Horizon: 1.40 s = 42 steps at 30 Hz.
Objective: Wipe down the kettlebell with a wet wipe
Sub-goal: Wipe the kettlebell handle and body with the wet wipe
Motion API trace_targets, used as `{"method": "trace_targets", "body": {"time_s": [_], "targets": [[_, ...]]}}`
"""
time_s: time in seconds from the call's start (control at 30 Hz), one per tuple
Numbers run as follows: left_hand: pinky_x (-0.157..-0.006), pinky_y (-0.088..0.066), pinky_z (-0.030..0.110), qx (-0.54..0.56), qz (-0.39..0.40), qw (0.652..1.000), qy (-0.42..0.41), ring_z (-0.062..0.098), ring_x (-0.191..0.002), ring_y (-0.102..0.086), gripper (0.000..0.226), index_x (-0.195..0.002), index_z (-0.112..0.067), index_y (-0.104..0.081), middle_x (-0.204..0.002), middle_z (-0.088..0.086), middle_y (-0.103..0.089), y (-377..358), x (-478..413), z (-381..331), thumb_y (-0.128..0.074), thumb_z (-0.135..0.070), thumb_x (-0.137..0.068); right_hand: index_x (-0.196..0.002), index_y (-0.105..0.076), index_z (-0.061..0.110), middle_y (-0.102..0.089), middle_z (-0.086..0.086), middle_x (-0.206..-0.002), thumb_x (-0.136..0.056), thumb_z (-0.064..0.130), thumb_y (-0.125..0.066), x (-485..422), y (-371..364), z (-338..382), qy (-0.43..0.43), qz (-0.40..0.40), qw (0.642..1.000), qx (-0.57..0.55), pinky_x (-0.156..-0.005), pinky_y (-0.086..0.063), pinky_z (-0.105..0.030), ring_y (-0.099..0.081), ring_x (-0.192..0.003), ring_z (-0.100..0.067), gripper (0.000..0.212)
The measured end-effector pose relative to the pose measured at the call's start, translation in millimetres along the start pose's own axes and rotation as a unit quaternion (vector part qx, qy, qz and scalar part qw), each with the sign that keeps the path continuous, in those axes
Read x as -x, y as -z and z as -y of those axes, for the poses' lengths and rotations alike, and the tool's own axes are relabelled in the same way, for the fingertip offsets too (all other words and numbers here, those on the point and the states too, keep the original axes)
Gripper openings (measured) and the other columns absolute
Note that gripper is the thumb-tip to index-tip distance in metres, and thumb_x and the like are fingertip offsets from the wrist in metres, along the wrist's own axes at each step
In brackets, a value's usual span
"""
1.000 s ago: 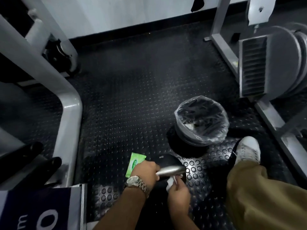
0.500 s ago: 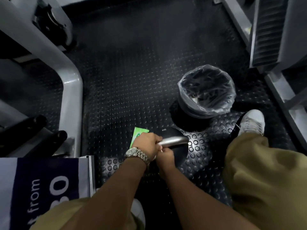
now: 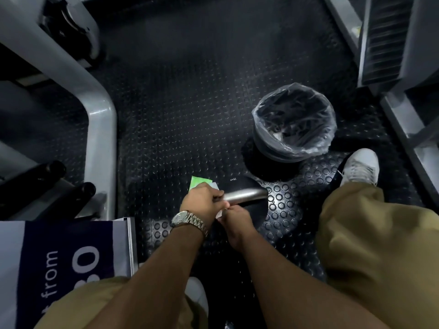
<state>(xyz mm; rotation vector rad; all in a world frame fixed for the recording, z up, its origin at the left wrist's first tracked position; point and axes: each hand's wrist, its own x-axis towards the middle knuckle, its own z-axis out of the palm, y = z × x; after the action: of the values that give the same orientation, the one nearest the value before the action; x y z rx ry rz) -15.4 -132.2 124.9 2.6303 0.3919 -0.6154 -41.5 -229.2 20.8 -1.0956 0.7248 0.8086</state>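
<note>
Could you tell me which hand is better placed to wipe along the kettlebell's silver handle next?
Probably the right hand: it pinches the white wipe just beneath the handle, whose bare length lies free. The left hand grips the handle's end, steadying the kettlebell, and holds no wipe.

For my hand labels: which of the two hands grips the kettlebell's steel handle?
The left hand, the one wearing the wristwatch, grips the steel handle; the right hand holds a white wipe below it, against the kettlebell's black body.
</note>
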Motion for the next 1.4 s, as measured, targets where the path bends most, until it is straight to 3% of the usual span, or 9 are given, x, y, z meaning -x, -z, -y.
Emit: {"method": "trace_targets", "body": {"time_s": [0.2, 0.3, 0.4, 0.67, 0.87, 1.03, 1.13, 1.27, 1.4], "targets": [[-0.092, -0.053, 0.024, -0.045, 0.017, 0.999, 0.015, 0.012, -0.103, -0.068, 0.022, -0.11, -0.033, -0.079, -0.108, -0.009, -0.077, 12, -1, -1, -0.078, -0.035, -0.088, -0.1, -0.068, 0.012, -0.075, -0.008, -0.089, -0.087, 0.029, -0.058, 6, -12, -9, 0.12, 0.034, 0.95, 0.286, -0.077, -0.06, -0.042, -0.072, -0.087, -0.027, 0.024], [-0.091, -0.053, 0.023, -0.078, 0.024, 0.997, 0.01, 0.016, -0.102, -0.068, 0.023, -0.112, -0.036, -0.078, -0.107, -0.006, -0.077, 14, 0, 1, -0.075, -0.033, -0.09, -0.082, -0.064, 0.01, -0.063, -0.003, -0.068, -0.095, 0.008, -0.055, 9, -10, 1, 0.092, 0.015, 0.974, 0.205, -0.056, -0.048, -0.024, -0.059, -0.064, -0.017, 0.015], [-0.091, -0.055, 0.031, -0.113, 0.022, 0.993, -0.013, 0.021, -0.101, -0.068, 0.022, -0.112, -0.036, -0.077, -0.105, -0.002, -0.076, 11, 0, 1, -0.072, -0.035, -0.091, -0.081, -0.068, 0.005, -0.056, -0.014, -0.068, -0.074, 0.0, -0.061, 0, 3, 12, -0.008, 0.009, 0.997, 0.074, -0.059, -0.038, -0.03, -0.051, -0.071, -0.025, 0.011], [-0.083, -0.054, 0.03, -0.142, 0.015, 0.989, -0.04, 0.022, -0.096, -0.068, 0.019, -0.108, -0.035, -0.078, -0.1, -0.002, -0.075, 9, 2, -1, -0.067, -0.033, -0.093, -0.08, -0.06, 0.012, -0.063, -0.008, -0.073, -0.077, 0.021, -0.053, 5, -10, 3, 0.04, 0.046, 0.971, 0.233, -0.064, -0.046, -0.029, -0.058, -0.066, -0.019, 0.012], [-0.079, -0.051, 0.029, -0.156, 0.018, 0.986, -0.047, 0.023, -0.093, -0.067, 0.019, -0.11, -0.033, -0.078, -0.099, 0.0, -0.073, 9, 3, -3, -0.067, -0.034, -0.094, -0.11, -0.064, -0.002, -0.068, -0.015, -0.094, -0.088, -0.016, -0.04, -6, 16, 16, -0.035, 0.051, 0.998, 0.03, -0.08, -0.054, -0.03, -0.065, -0.092, -0.023, 0.036], [-0.078, -0.054, 0.029, -0.163, 0.031, 0.985, -0.039, 0.024, -0.093, -0.067, 0.017, -0.106, -0.032, -0.078, -0.097, 0.001, -0.073, 12, 3, -7, -0.066, -0.032, -0.094, -0.082, -0.066, 0.009, -0.066, -0.013, -0.075, -0.073, 0.02, -0.057, -16, 1, -2, -0.005, 0.064, 0.974, 0.217, -0.067, -0.052, -0.045, -0.061, -0.074, -0.026, 0.017], [-0.083, -0.055, 0.032, -0.185, 0.034, 0.981, -0.055, 0.025, -0.094, -0.067, 0.02, -0.112, -0.029, -0.076, -0.104, 0.004, -0.071, 12, 5, -10, -0.061, -0.03, -0.098, -0.084, -0.07, 0.007, -0.071, -0.017, -0.081, -0.081, 0.006, -0.06, 2, 3, 14, -0.005, 0.022, 0.994, 0.11, -0.07, -0.051, -0.037, -0.064, -0.08, -0.027, 0.01], [-0.081, -0.05, 0.03, -0.193, 0.042, 0.978, -0.061, 0.024, -0.098, -0.066, 0.023, -0.117, -0.027, -0.074, -0.107, 0.004, -0.07, 13, 2, -12, -0.058, -0.03, -0.101, -0.11, -0.066, 0.001, -0.07, -0.014, -0.099, -0.086, -0.02, -0.037, 7, 27, 22, -0.063, 0.048, 0.996, -0.041, -0.076, -0.059, -0.028, -0.068, -0.09, -0.021, 0.044], [-0.079, -0.052, 0.03, -0.195, 0.04, 0.979, -0.054, 0.025, -0.093, -0.067, 0.021, -0.113, -0.027, -0.075, -0.101, 0.004, -0.072, 11, 1, -10, -0.061, -0.03, -0.098, -0.093, -0.065, 0.012, -0.059, -0.004, -0.071, -0.096, -0.006, -0.047, 11, 4, 17, -0.049, 0.057, 0.996, 0.042, -0.06, -0.044, -0.026, -0.054, -0.065, -0.013, 0.026]]}}
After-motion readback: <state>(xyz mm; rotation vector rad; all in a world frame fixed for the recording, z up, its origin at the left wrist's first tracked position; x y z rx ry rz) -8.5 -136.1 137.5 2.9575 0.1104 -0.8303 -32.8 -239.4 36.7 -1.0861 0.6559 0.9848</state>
